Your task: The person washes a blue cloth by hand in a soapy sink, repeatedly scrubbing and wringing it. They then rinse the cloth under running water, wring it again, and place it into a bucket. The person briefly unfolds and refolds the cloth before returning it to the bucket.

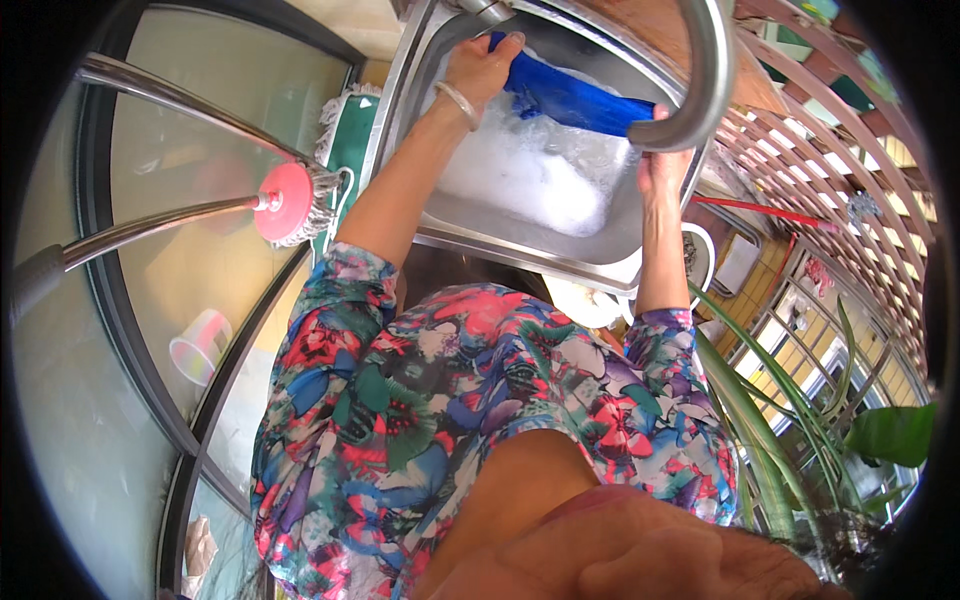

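A blue cloth [570,94] is stretched between my two hands above a stainless steel sink [600,251]. My left hand [480,67] grips its upper left end, and a pale bangle circles that wrist. The other end is in my right hand [664,161], partly hidden behind the curved metal faucet spout [705,90]. Beneath the cloth, white suds [547,184] cover much of the water in the basin. The cloth's lower edge hangs close to the foam; whether it touches the water I cannot tell.
Left of the sink stand a mop with a pink disc head [283,204] and a green flat mop [351,131], beside framed glass panels [217,97]. Wooden lattice [832,142] rises on the right. Long green leaves [772,382] reach up near my right arm.
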A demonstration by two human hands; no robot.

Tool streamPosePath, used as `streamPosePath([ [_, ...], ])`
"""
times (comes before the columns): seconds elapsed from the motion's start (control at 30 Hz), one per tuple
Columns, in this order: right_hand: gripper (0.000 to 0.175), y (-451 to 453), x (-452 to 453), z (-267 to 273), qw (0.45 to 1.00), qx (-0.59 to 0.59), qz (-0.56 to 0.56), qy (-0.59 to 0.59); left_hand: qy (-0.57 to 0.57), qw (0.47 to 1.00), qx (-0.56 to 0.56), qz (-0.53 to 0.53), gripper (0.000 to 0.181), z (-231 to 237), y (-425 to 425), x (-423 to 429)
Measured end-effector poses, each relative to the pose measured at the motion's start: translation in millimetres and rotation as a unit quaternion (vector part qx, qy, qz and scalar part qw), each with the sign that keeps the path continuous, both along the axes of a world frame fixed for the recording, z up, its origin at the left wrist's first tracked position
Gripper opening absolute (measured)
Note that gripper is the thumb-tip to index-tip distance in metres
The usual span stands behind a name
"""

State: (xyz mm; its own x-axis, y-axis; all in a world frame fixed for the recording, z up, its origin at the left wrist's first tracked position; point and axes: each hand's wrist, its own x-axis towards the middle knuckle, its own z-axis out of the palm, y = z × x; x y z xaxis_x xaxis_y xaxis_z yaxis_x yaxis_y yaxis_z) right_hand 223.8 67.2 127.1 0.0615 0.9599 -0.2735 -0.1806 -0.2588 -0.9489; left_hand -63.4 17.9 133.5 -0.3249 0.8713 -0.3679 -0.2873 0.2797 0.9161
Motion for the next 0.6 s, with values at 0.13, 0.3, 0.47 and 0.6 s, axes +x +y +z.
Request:
streamPosePath([
  [0.13,0.019,-2.5,-16.8,71.4,0.987,0.092,0.015,0.128,-0.209,0.977,-0.004,0.053,0.025,27.2,-2.7,4.7],
  [0.3,0.085,-25.4,-72.3,14.0,0.926,0.033,0.285,-0.245,-0.015,0.986,-0.024,-0.162,0.036,5.9,-8.7,40.6],
  [0.47,0.038,-36.4,-84.3,-75.3,0.921,0.086,0.171,-0.338,0.082,0.972,-0.166,-0.146,0.054,-50.3,-40.7,61.5],
  [0.6,0.042,-69.9,-58.7,-29.9,0.881,0.23,0.265,-0.317,-0.469,0.824,-0.317,-0.012,0.072,-90.3,-52.1,55.0],
])
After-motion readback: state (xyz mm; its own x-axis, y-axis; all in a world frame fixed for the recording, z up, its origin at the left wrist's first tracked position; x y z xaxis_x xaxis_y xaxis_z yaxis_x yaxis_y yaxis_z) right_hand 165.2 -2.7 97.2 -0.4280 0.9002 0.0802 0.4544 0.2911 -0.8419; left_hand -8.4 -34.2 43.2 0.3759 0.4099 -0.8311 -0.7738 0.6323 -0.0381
